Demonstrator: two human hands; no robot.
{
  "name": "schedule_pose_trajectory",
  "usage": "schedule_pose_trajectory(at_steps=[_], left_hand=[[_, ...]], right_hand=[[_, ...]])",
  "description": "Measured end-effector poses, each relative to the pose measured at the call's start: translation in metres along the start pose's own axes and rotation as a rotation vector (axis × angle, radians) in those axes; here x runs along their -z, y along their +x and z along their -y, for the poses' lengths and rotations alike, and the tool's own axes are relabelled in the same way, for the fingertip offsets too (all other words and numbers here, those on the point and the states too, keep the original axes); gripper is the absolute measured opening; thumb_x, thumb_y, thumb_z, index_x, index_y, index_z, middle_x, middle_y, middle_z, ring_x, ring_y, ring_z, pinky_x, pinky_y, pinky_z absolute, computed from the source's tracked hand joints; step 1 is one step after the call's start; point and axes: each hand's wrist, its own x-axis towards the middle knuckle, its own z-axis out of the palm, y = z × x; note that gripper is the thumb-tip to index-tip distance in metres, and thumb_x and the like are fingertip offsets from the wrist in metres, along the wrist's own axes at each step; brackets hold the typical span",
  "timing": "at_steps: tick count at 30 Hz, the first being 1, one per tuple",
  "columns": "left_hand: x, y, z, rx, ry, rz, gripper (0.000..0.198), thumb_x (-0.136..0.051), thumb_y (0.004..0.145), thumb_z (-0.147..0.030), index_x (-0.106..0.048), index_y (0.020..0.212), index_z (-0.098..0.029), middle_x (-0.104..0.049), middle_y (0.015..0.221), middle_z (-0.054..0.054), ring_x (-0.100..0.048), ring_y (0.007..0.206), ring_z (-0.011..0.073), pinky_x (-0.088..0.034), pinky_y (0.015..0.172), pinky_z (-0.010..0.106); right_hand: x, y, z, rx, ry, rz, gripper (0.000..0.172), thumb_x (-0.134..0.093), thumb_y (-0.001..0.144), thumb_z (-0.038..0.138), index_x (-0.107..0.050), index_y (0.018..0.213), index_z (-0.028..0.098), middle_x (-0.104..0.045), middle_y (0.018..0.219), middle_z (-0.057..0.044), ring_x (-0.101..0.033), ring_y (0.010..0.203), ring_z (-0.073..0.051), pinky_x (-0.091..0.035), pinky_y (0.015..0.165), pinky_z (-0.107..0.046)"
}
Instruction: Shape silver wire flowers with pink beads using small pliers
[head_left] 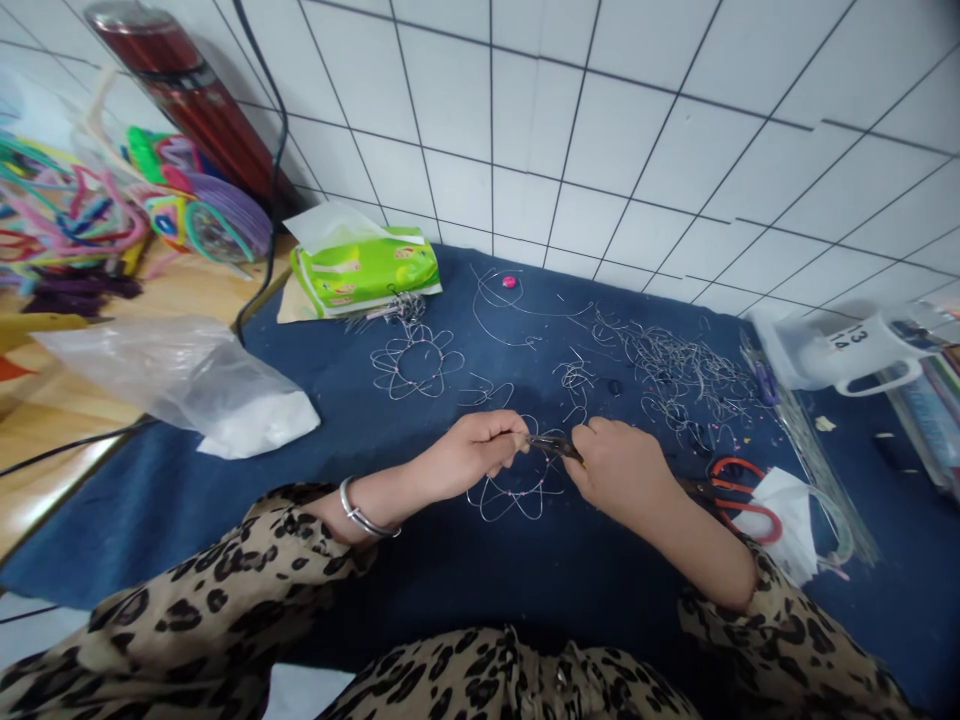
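Where hands (484, 445) partly hide the wire flower (513, 493), scissors (721, 486) apparently touch paper (786, 520).

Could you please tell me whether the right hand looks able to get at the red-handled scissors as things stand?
Probably yes, once freed: the right hand holds the pliers, which it would likely have to put down. The red-handled scissors lie near the right forearm, their handles uncovered.
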Motion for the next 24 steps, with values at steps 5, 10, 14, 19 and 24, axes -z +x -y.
schedule_pose_trajectory(at_steps=[5, 10, 14, 19, 24], left_hand=[[-0.0008, -0.0002, 0.0023, 0.005, -0.027, -0.001, 0.013, -0.042, 0.086, -0.019, -0.054, 0.081, -0.017, -0.046, 0.060, -0.004, -0.041, 0.050, 0.0065, -0.035, 0.049, 0.019], [-0.0013, -0.0003, 0.0011, 0.016, -0.042, -0.009, 0.012, -0.043, 0.085, -0.019, -0.053, 0.079, -0.016, -0.046, 0.059, -0.004, -0.041, 0.050, 0.0066, -0.034, 0.049, 0.019], [-0.0019, -0.0006, -0.0005, 0.026, -0.051, -0.021, 0.012, -0.043, 0.084, -0.019, -0.053, 0.078, -0.016, -0.045, 0.057, -0.005, -0.040, 0.049, 0.0064, -0.033, 0.049, 0.019], [-0.0024, -0.0008, 0.0000, 0.024, -0.043, -0.030, 0.012, -0.043, 0.084, -0.018, -0.052, 0.077, -0.016, -0.045, 0.057, -0.005, -0.040, 0.049, 0.0064, -0.033, 0.049, 0.020], [-0.0025, -0.0006, 0.0008, 0.020, -0.057, -0.033, 0.012, -0.043, 0.084, -0.018, -0.052, 0.077, -0.016, -0.045, 0.057, -0.005, -0.040, 0.049, 0.0063, -0.033, 0.049, 0.020]], right_hand=[[0.0011, 0.0004, 0.0010, 0.001, 0.005, 0.027, 0.021, -0.046, 0.085, 0.034, -0.057, 0.078, 0.018, -0.059, 0.075, -0.004, -0.054, 0.065, -0.016, -0.026, 0.054, -0.027], [-0.0004, 0.0007, 0.0004, 0.000, 0.012, 0.041, 0.022, -0.045, 0.086, 0.035, -0.057, 0.077, 0.018, -0.060, 0.074, -0.004, -0.054, 0.064, -0.016, -0.025, 0.053, -0.027], [-0.0025, 0.0008, 0.0001, 0.001, 0.015, 0.040, 0.023, -0.043, 0.086, 0.034, -0.057, 0.077, 0.018, -0.060, 0.074, -0.005, -0.055, 0.063, -0.016, -0.025, 0.053, -0.027], [-0.0042, 0.0012, 0.0002, 0.004, 0.028, 0.050, 0.023, -0.043, 0.086, 0.033, -0.056, 0.076, 0.018, -0.060, 0.073, -0.005, -0.054, 0.062, -0.016, -0.024, 0.053, -0.027], [-0.0051, 0.0017, 0.0009, 0.004, 0.029, 0.055, 0.022, -0.043, 0.085, 0.031, -0.057, 0.076, 0.017, -0.061, 0.073, -0.005, -0.055, 0.063, -0.016, -0.025, 0.054, -0.028]])
